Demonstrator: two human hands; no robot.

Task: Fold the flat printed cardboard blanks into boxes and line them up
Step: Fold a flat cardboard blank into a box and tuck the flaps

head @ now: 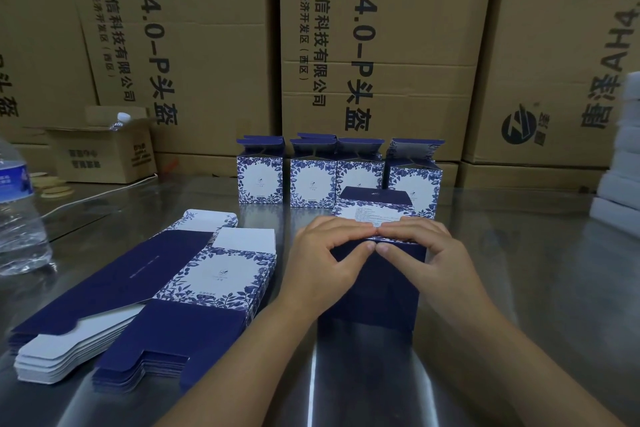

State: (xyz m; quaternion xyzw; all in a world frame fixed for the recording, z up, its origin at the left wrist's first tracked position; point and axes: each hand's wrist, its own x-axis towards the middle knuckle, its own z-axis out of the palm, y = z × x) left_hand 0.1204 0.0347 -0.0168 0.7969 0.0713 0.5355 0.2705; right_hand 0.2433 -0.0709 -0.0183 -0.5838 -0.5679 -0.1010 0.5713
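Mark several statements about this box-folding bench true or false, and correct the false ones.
1. The left hand and the right hand both grip the half-folded box. True.
2. The stack of flat blanks lies to the right of the hands. False: it lies to their left.
3. Four folded boxes stand in a row behind the hands, top flaps open. True.
4. The water bottle lies on its side. False: it stands upright at the far left.
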